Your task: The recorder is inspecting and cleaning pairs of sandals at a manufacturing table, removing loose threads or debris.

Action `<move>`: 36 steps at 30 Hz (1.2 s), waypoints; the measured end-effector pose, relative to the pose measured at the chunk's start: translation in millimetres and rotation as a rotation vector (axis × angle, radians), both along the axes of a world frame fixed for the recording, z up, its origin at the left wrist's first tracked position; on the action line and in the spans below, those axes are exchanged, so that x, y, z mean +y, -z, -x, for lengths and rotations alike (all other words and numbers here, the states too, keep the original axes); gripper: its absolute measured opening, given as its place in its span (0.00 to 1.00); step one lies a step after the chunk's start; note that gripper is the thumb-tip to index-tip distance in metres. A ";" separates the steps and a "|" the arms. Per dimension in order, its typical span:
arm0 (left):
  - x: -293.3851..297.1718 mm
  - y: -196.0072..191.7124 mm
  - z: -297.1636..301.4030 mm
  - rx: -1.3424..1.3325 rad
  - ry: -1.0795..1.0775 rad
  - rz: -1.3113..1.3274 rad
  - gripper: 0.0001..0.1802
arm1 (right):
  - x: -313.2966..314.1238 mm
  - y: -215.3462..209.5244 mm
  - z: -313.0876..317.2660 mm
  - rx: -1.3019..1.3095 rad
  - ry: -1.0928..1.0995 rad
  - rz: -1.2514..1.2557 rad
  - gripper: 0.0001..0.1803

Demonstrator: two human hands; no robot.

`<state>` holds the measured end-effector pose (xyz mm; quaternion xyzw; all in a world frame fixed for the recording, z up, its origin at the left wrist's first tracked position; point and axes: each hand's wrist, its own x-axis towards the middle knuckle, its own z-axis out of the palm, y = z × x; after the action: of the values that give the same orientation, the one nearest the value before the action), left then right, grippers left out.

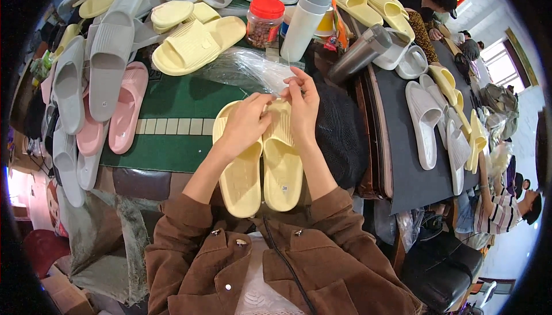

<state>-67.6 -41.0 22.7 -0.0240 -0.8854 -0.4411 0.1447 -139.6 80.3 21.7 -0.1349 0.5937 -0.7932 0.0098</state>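
A pair of pale yellow slippers (283, 171) stands side by side in front of me, toes away, heels near the table's front edge. My left hand (248, 124) lies over the toe end of the left slipper, fingers curled together; what they pinch is hidden. Above the right slipper's toe, my right hand (303, 108) has thumb and forefinger pinched, and a fine pale strand seems to rise from them. Just beyond my fingertips lies a crumpled bundle of clear plastic bags (244, 69).
Grey slippers (112, 53) and pink slippers (127, 108) crowd the left. A red-lidded jar (265, 22), a white bottle (305, 23) and a tilted steel tumbler (362, 52) stand beyond. More slippers cover the dark table (402, 137) at right, where other people sit.
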 end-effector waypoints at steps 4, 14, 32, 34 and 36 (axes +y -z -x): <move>0.5 4.7 1.8 0.038 0.046 -0.033 0.13 | 1.3 -0.8 0.5 0.061 0.012 0.060 0.13; -8.7 4.0 -5.3 0.024 -0.086 -0.593 0.05 | 3.7 1.1 0.6 -0.056 0.090 0.290 0.05; -4.4 1.6 -14.0 0.415 -0.330 -0.413 0.11 | 26.0 -15.9 -8.4 -0.021 -0.024 0.204 0.06; 1.2 -6.6 -17.1 0.416 -0.317 -0.362 0.10 | 23.4 -17.7 -5.2 -0.019 -0.104 0.021 0.08; 5.5 -10.1 -18.1 0.458 -0.312 -0.281 0.06 | 16.7 -16.0 -0.2 0.056 -0.235 -0.276 0.14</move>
<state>-49.5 -35.5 32.8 0.0333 -0.7532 -0.5146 0.4084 -139.5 97.0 37.7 -0.2228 0.6771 -0.6936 0.1041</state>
